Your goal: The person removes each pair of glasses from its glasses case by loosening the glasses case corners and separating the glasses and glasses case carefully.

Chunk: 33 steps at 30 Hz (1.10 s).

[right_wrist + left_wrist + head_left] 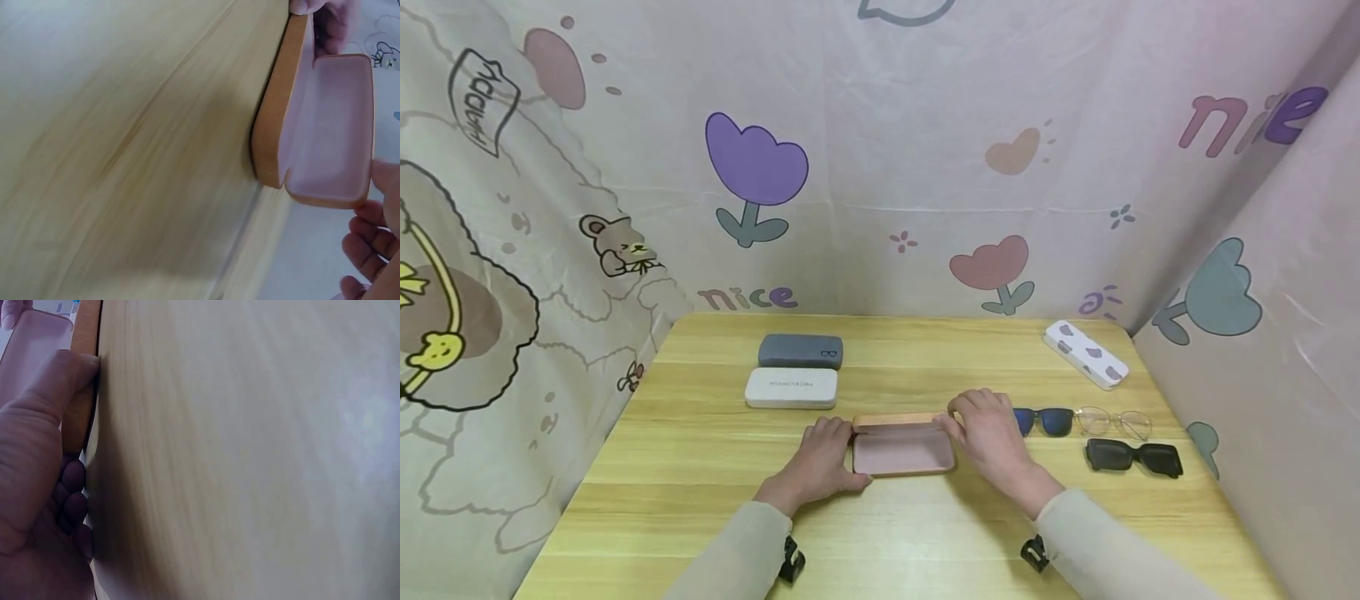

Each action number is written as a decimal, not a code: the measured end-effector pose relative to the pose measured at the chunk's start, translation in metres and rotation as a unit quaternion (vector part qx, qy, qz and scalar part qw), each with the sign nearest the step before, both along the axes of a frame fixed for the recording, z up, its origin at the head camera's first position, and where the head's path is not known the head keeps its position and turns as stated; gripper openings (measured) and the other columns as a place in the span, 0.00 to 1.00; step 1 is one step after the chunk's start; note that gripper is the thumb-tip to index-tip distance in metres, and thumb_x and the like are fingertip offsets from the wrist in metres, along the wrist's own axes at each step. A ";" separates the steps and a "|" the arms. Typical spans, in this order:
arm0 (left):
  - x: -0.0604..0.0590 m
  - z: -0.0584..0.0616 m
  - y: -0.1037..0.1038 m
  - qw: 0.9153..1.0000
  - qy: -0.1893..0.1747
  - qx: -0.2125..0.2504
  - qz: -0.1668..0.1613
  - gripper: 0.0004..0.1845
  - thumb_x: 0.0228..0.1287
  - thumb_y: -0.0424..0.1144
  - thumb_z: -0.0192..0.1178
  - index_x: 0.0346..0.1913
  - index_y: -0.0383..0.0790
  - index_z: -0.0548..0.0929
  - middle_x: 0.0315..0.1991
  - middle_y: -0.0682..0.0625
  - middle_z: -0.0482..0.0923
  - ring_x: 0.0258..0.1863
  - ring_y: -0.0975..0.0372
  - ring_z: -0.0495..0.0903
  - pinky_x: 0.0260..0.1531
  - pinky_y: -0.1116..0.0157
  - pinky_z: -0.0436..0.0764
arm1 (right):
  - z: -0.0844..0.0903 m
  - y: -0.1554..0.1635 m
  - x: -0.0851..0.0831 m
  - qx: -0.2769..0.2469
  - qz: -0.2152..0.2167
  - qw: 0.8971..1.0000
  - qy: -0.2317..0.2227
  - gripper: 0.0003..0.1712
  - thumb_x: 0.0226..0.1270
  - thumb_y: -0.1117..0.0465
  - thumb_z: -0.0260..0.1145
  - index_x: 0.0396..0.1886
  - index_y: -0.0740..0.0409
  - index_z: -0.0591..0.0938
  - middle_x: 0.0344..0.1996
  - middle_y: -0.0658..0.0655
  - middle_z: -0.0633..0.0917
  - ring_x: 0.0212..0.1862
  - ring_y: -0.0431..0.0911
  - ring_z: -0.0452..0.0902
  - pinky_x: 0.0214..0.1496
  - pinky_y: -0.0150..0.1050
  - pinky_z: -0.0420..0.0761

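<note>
An open glasses case (901,451), orange-brown outside with a pale pink lining, lies on the wooden table (700,467) in front of me. My left hand (823,462) grips its left end, thumb at the front corner. In the left wrist view the thumb presses the case's edge (80,419) with the other fingers curled beneath. My right hand (988,432) holds the right end by the raised lid. The right wrist view shows the empty pink inside of the case (328,125) and my right fingers (369,244) just beside its end.
Blue-lensed sunglasses (1047,420), clear glasses (1114,422) and black sunglasses (1133,457) lie to the right of my right hand. A grey case (800,351) and a white case (791,387) sit behind on the left; a patterned white case (1085,353) lies at the back right. Cloth walls enclose the table.
</note>
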<state>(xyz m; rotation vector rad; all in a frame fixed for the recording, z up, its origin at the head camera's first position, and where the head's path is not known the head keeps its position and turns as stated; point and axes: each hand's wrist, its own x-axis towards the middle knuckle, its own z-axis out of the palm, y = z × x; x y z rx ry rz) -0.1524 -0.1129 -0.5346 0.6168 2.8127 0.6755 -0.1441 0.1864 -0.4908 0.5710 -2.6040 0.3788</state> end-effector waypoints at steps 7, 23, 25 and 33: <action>0.000 0.000 0.000 1.000 -0.001 0.002 -0.002 0.48 0.53 0.60 0.78 0.66 0.28 0.75 0.57 0.44 0.78 0.56 0.51 0.70 0.61 0.50 0.69 | 0.001 -0.004 0.000 -0.016 0.001 1.000 -0.020 0.16 0.65 0.48 0.76 0.36 0.56 0.87 0.37 0.52 0.89 0.42 0.51 0.83 0.47 0.48 0.77; 0.000 0.003 0.000 1.000 -0.007 0.003 -0.002 0.50 0.53 0.60 0.78 0.69 0.27 0.74 0.59 0.42 0.77 0.58 0.50 0.70 0.62 0.50 0.69 | -0.003 -0.004 0.005 0.001 0.018 1.000 0.024 0.17 0.63 0.48 0.78 0.32 0.54 0.83 0.30 0.50 0.84 0.35 0.48 0.77 0.42 0.44 0.73; 0.000 0.004 0.000 1.000 -0.004 0.001 -0.003 0.49 0.53 0.60 0.78 0.68 0.27 0.74 0.58 0.42 0.77 0.57 0.50 0.70 0.61 0.50 0.69 | -0.004 -0.004 0.007 0.002 0.018 1.000 0.023 0.17 0.63 0.47 0.77 0.32 0.53 0.83 0.30 0.50 0.84 0.35 0.48 0.77 0.42 0.43 0.73; -0.001 0.001 0.000 1.000 0.007 -0.005 -0.009 0.46 0.52 0.59 0.78 0.65 0.31 0.76 0.55 0.44 0.78 0.55 0.51 0.70 0.57 0.51 0.69 | -0.006 -0.003 0.015 0.010 0.019 1.000 0.014 0.17 0.64 0.45 0.77 0.33 0.52 0.83 0.30 0.48 0.83 0.35 0.46 0.76 0.43 0.42 0.71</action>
